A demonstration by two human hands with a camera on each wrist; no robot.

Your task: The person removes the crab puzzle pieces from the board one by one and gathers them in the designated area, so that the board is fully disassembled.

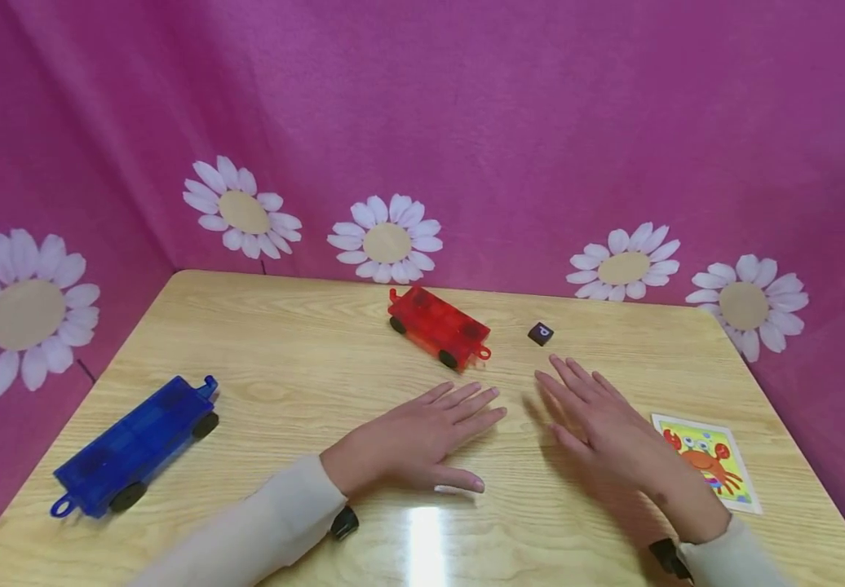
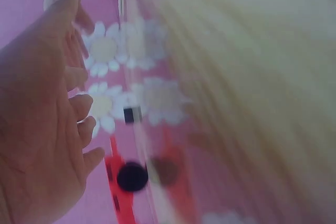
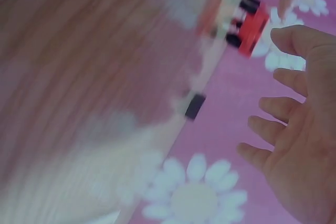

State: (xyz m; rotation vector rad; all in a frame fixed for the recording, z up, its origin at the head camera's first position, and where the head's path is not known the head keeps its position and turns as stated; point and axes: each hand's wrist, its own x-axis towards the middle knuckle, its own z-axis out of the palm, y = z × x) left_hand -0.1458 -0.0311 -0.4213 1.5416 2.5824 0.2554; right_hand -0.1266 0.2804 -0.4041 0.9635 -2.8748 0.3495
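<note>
Over the middle of the table my left hand (image 1: pixel 422 436) spreads its fingers and holds nothing. To its right, my right hand (image 1: pixel 606 428) is also spread and holds nothing. Beyond the left fingertips sits a red toy car base (image 1: pixel 439 324) with black wheels and a ring at one end; the left wrist view shows the same red car base (image 2: pixel 119 187). A small black tile (image 1: pixel 541 333) with a white letter lies past the right fingertips. Beside the right wrist, a crab picture card (image 1: pixel 709 461) is partly covered by the arm.
A blue toy car base (image 1: pixel 136 444) with black wheels and a hook stands on the table's left side. The wooden table (image 1: pixel 283 326) has a glossy top. Behind it hangs a pink cloth (image 1: pixel 466 122) with white daisies. Black straps circle both wrists.
</note>
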